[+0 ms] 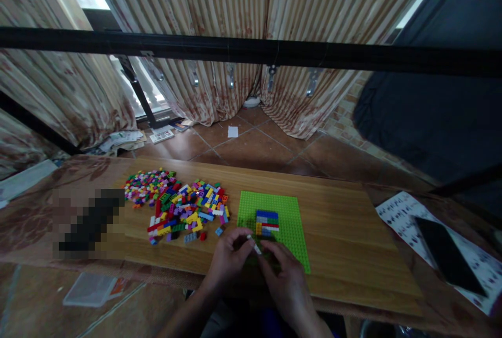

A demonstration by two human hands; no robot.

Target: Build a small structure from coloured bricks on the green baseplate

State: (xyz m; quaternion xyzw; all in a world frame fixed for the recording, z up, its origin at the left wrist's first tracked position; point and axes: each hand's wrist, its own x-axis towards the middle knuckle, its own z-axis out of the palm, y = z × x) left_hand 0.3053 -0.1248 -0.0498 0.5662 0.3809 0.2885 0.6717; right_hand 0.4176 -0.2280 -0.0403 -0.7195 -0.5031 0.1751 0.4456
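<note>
**White brick (257,248), pinched and slanting**

By the green baseplate's (290,217) near-left part, our left grip (229,254) pinches the brick, its long axis slanting toward our right grip (285,270), curled just beside; whether that one holds too, we cannot tell.

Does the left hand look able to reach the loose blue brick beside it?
Probably yes: nothing visible separates the left hand from the blue brick, though that hand seems to hold a white brick.
</note>
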